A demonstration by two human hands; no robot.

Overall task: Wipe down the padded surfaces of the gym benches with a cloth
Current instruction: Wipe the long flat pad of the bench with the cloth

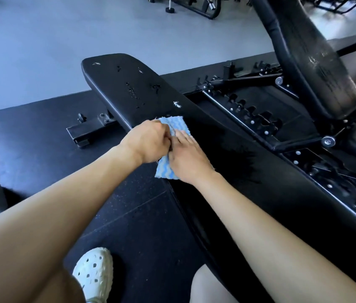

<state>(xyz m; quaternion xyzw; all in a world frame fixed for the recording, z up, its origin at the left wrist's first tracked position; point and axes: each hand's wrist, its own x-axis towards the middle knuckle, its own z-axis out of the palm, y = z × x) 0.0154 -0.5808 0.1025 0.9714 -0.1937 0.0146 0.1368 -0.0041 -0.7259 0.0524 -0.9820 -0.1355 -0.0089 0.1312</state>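
l+r hands (148, 143) (189, 159) on cloth (178, 125) (mid bench (129, 84))

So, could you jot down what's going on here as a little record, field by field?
activity: wiping a gym bench by hand
cloth: blue and white stripes, lying on the flat bench pad
left hand: fingers curled, gripping the cloth
right hand: laid flat on the cloth, pressing it to the pad
pad condition: black, scuffed and torn in spots towards the far end
nearby: inclined bench to the right
floor: dark rubber mat
footwear: white shoe with holes
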